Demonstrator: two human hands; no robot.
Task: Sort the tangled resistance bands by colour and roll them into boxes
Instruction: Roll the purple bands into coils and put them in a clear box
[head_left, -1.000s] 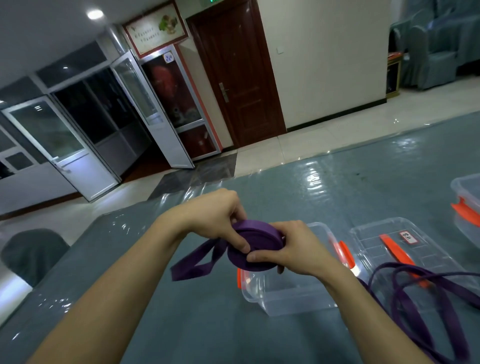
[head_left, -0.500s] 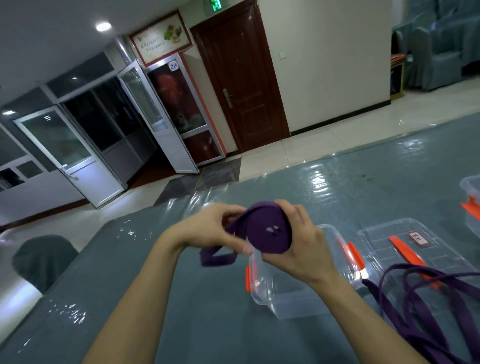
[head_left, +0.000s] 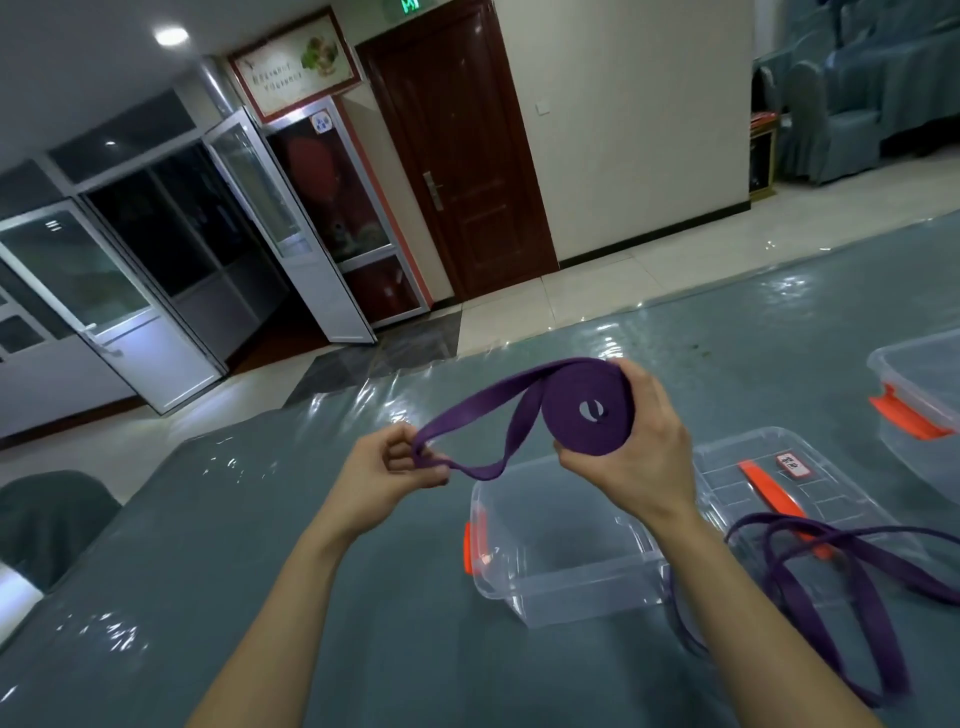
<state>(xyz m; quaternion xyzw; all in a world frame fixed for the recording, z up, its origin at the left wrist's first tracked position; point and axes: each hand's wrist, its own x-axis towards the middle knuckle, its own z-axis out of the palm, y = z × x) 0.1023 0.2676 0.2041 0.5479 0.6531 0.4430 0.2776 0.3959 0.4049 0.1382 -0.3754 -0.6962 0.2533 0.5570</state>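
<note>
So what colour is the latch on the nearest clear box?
Orange latch, best in head view.

From my feed, the open box (head_left: 561, 566) stands on the table (head_left: 311, 623) straight ahead. The right hand (head_left: 639, 457) holds the rolled band (head_left: 587, 410) above the box's far edge. The left hand (head_left: 387, 467), left of the roll, pinches its free tail. A lid (head_left: 852, 499) lies right of the box, seemingly touching it, with loose bands (head_left: 763, 519) draped over it. A second box (head_left: 914, 374) stands farther right, behind the lid.

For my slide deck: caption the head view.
Right hand holds a rolled purple band above a clear box; left hand pinches its loose tail.
</note>
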